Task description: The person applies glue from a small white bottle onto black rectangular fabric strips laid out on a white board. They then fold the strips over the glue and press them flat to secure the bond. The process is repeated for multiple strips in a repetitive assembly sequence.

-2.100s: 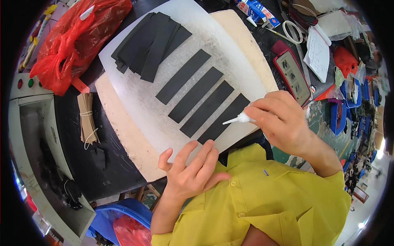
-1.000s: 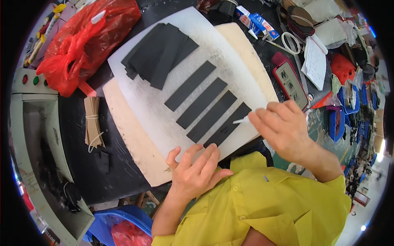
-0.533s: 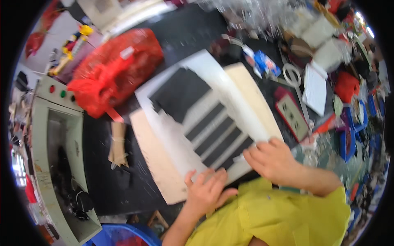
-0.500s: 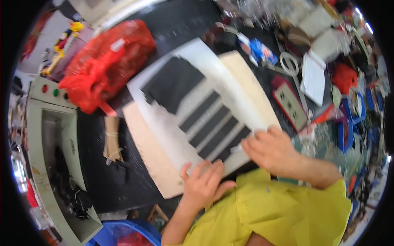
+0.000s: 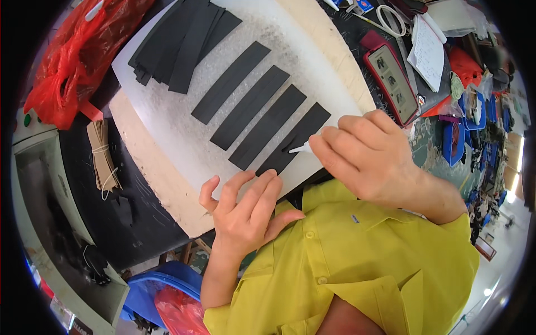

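My right hand (image 5: 368, 156) is closed around something with a white pointed nozzle (image 5: 301, 148); its body is hidden in the fist. The tip touches the nearest black strip (image 5: 304, 131), where a small dark mark shows. My left hand (image 5: 243, 215) has its fingers apart, with fingertips resting on that strip's near end. Beyond it, three more strips lie side by side with gaps, the farthest black strip (image 5: 231, 82) among them. They lie on a white sheet (image 5: 184, 145). A fanned pile of black strips (image 5: 178, 44) covers its far left part.
Under the sheet is a pale board (image 5: 145, 151). To its left are a tied bundle of brown strips (image 5: 103, 156) and a red plastic bag (image 5: 78, 61). Right of it lie a red-edged phone (image 5: 392, 84), a notebook (image 5: 427, 53) and a tape roll (image 5: 391, 21). A blue bin (image 5: 162, 279) stands below.
The view has shifted closer over the board. The white tip has moved onto the nearest strip, and my left fingertips rest on its near end.
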The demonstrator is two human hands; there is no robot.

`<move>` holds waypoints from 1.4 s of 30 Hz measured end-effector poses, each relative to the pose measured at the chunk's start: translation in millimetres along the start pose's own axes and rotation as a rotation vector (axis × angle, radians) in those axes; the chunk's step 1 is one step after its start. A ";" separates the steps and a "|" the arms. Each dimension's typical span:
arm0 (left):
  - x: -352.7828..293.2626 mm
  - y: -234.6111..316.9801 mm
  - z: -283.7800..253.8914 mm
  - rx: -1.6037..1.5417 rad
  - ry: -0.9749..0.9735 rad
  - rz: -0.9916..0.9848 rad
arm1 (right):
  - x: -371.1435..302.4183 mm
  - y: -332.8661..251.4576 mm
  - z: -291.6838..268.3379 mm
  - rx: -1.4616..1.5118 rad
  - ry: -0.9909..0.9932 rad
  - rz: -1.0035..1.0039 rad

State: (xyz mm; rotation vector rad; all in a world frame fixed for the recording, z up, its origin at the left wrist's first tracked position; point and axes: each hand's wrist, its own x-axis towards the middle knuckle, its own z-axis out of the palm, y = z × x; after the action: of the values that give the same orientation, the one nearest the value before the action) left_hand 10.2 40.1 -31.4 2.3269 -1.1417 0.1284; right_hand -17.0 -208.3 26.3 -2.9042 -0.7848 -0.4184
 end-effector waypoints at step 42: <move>-0.6 -1.2 -0.1 -0.006 -0.025 -0.010 | 6.4 6.4 -14.0 -0.022 -0.175 -0.023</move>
State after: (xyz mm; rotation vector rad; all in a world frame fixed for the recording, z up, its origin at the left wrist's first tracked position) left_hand 10.8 41.1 -32.1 2.3344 -1.1408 0.0924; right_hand -11.8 -213.2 41.3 -2.9858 -0.8416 -0.1778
